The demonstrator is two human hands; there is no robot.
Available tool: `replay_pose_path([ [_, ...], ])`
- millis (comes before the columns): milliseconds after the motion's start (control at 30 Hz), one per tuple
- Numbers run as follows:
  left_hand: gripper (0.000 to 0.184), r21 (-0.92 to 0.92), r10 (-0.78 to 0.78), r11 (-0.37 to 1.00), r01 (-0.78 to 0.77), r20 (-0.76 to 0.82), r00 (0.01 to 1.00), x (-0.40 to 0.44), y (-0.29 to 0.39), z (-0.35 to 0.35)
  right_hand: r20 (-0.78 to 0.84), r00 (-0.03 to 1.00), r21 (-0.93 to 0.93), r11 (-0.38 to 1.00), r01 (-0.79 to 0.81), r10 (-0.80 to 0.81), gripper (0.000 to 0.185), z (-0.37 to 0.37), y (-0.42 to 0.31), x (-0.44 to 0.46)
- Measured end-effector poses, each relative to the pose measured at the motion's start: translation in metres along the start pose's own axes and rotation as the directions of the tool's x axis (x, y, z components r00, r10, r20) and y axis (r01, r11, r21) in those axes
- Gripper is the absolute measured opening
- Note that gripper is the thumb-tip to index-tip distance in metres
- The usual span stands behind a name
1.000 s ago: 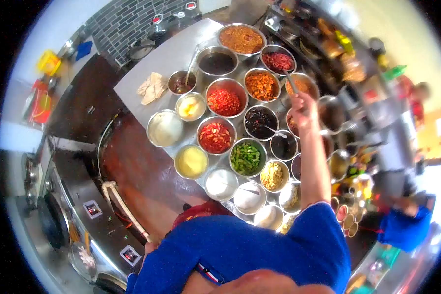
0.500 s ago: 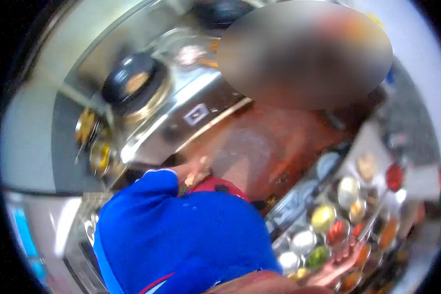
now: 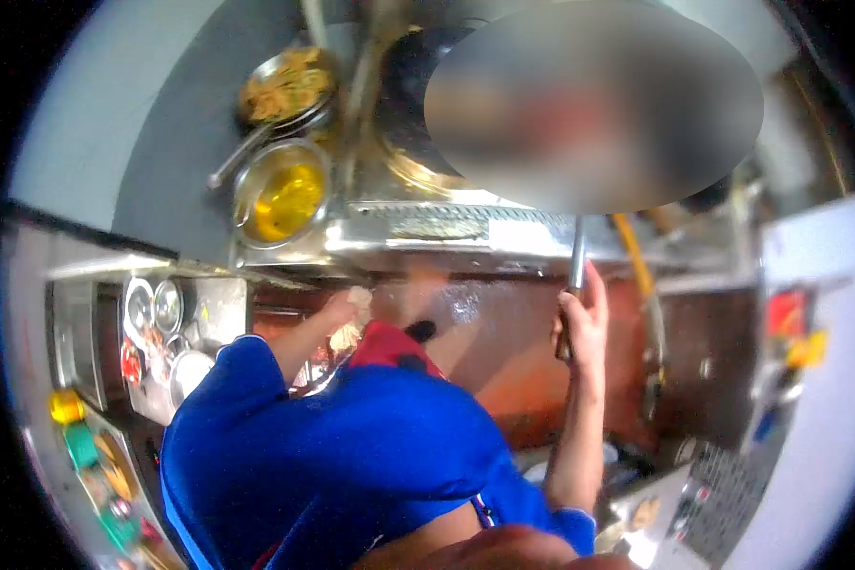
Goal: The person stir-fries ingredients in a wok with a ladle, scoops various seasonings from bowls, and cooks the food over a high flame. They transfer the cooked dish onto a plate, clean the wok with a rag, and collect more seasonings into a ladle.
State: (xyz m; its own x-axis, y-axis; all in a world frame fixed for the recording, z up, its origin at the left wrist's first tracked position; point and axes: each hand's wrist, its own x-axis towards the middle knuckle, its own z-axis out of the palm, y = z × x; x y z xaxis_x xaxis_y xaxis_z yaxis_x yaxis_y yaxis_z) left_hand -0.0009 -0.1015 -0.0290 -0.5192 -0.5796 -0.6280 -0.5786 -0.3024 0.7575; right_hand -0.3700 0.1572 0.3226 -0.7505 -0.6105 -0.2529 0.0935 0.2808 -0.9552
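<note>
Left hand closes round a pale crumpled cloth, low beside the red garment, over the floor. Right hand grips the dark handle of a long-handled utensil, whose metal shaft crosses the front edge of the steel stove counter right of its middle; a blurred patch hides the far end. From the left, round pots stand on a steel table. At the stove counter's front left corner sits a metal bowl of yellow liquid, with a bowl of browned food just behind. Further right, a dark wok is partly hidden by the blur. Right of the utensil, a yellowish rod slants down past the counter's front edge
</note>
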Motion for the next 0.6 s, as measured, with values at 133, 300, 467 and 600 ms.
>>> replay_pose_path([
  [133,0.036,0.169,-0.174,0.964,0.206,-0.184,0.967,-0.009,-0.041,-0.039,0.252,0.871,-0.674,0.569,0.471,-0.422,0.071,0.022,0.03,0.092],
  [300,0.037,-0.051,-0.136,0.99,0.129,-0.173,0.976,-0.064,0.007,-0.03,0.423,0.906,-0.742,0.567,0.359,-0.021,0.067,0.016,-0.072,0.11],
  [467,0.037,-0.455,0.033,0.89,-0.035,-0.011,0.999,-0.038,0.05,-0.001,0.599,0.795,-0.624,0.566,0.538,-0.096,0.063,0.057,-0.035,0.237],
  [600,0.041,-0.637,0.106,0.769,-0.044,0.059,0.993,-0.021,0.182,0.02,0.351,0.927,-0.285,0.958,-0.028,0.131,0.069,0.107,-0.013,0.278],
])
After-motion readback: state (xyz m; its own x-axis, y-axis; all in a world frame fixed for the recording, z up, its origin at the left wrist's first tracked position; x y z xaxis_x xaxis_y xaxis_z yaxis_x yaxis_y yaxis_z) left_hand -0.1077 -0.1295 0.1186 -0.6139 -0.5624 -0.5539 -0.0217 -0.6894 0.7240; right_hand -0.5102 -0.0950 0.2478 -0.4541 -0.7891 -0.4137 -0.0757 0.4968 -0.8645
